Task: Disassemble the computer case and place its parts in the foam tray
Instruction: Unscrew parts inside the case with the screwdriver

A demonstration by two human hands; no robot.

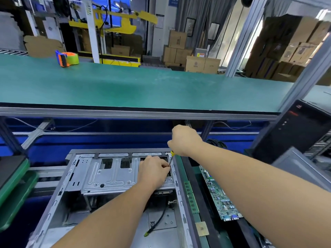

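Observation:
The open grey computer case (pixel 75 178) lies on its side in front of me, its metal drive cage (pixel 107 174) at the far end. My right hand (pixel 184 140) grips the handle of a yellow screwdriver (pixel 171 157), which points down at the cage's far right corner. My left hand (pixel 155 171) rests on the cage there, and its fingertips pinch the screwdriver's shaft near the tip. A black cable with a green plug (pixel 152 228) hangs loose inside the case. To the right, a green motherboard (pixel 217 192) and a memory stick (pixel 191 197) lie in the foam tray (pixel 215 235).
A green shelf (pixel 143 86) spans above the work area, with a tape dispenser (pixel 67 59) on its far left. A black computer tower (pixel 297 129) stands at the right. Stacked green trays (pixel 14 194) sit at the left. Cardboard boxes fill the background.

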